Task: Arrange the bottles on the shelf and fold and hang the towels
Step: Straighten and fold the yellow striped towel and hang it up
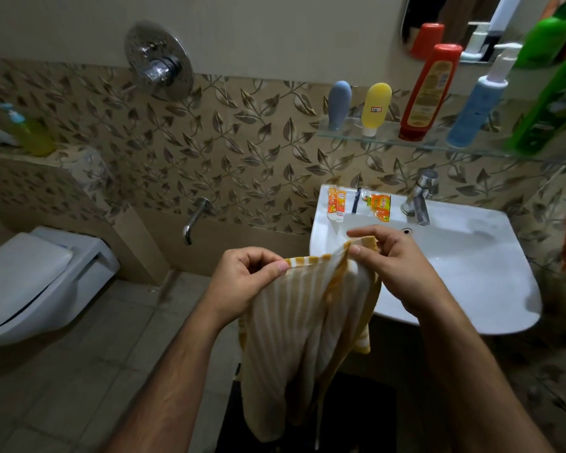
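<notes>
Both hands hold up a yellow-and-white striped towel (pixel 304 328) before the sink (pixel 455 263): the left hand (pixel 245 282) pinches its top edge, the right hand (pixel 389 263) grips the other corner, cloth hanging below the fingers (pixel 361 251). Beyond them, bottles (pixel 428 93) line the glass shelf (pixel 406 140).

Both hands hold a yellow-and-white striped towel (pixel 303 325) by its top edge in front of a white sink (pixel 464 273): the left hand (pixel 242 282) pinches one corner, the right hand (pixel 391 266) grips the other, and the cloth hangs down between the forearms. On the glass shelf (pixel 438 145) above stand a grey bottle (pixel 338 104), a yellow bottle (pixel 375 107), a red bottle (pixel 429 93), a blue pump bottle (pixel 481 106) and a green bottle (pixel 549 109). A toilet (pixel 36 282) sits at left.
</notes>
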Tool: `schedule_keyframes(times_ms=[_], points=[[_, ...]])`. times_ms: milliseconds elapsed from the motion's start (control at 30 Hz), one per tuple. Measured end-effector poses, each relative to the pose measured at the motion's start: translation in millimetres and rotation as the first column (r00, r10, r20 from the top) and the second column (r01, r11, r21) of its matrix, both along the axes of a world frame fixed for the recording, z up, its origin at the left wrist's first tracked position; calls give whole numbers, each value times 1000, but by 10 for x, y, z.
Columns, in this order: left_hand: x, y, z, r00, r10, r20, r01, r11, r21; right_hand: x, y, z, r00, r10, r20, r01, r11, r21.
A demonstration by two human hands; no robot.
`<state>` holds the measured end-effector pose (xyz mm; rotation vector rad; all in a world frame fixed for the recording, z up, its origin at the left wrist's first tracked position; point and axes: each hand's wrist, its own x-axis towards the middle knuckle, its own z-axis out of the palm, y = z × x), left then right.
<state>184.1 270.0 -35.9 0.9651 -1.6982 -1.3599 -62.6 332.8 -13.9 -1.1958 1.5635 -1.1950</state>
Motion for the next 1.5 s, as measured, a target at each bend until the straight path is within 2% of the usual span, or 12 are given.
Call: schedule_keyframes(times_ms=[133, 267, 467, 667, 767, 833, 933, 1067, 1300, 1400, 1500], points=[[-76, -3, 22, 1000, -10, 13, 10, 1000, -26, 172, 54, 34, 974, 136, 179, -137, 991, -3], [-185, 27, 75, 997, -66, 38, 68, 995, -69, 388, 70, 5, 954, 254, 160, -257, 966, -5], [-172, 50, 75, 993, -102, 55, 103, 994, -18, 377, 37, 4, 981, 190, -39, -192, 981, -31], [14, 8, 39, 998, -53, 39, 50, 996, 74, 136, 37, 5, 998, -29, -56, 26, 998, -52], [12, 6, 45, 997, -59, 54, 56, 997, 55, 107, 51, -17, 992, -92, -91, 89, 995, -35], [-46, 17, 52, 998, -35, 59, 34, 999, 11, 124, 60, -23, 995, -64, -77, 62, 998, -22], [-135, 24, 66, 996, -14, 85, 18, 999, -41, 199, 76, -32, 995, 102, 11, -102, 995, 15], [-208, 33, 88, 993, -86, 77, 92, 993, -79, 380, 71, -45, 963, 255, 88, -253, 967, -27], [-152, 32, 35, 990, -125, 65, 126, 992, -12, 345, 45, -18, 987, 142, -70, -146, 988, -49], [-30, -2, 0, 996, -90, 27, 88, 994, 58, 167, 32, 12, 999, 18, -34, -21, 997, -80], [28, -26, 9, 997, -73, 21, 72, 996, 59, 87, 36, 2, 999, 3, -54, -5, 999, -50]])
